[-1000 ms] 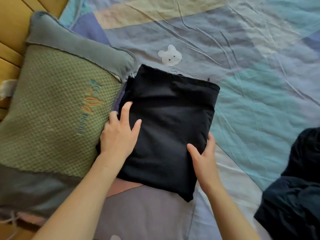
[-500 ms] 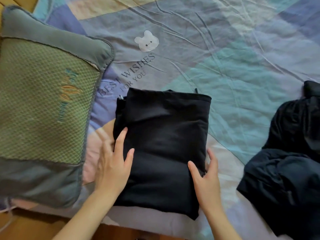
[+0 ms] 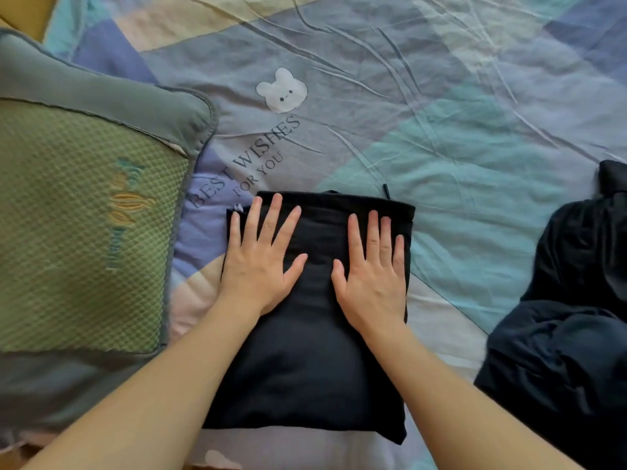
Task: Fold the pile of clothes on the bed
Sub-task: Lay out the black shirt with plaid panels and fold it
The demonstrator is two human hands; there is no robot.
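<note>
We are pressing the folded black garment [image 3: 305, 351] flat with both hands, left hand [image 3: 259, 262] and right hand [image 3: 371, 279], fingers straight, and next we judge the unfolded pile [image 3: 570, 334] needs grabbing.

The right frame edge cuts off my crumpled heap of dark unfolded clothes [image 3: 573, 334]; the left edge crops the green quilted pillow [image 3: 78, 232].

Folded black garment [image 3: 305, 368] on bedsheet [image 3: 475, 130], left hand [image 3: 259, 266], right hand [image 3: 373, 283] flat atop
</note>
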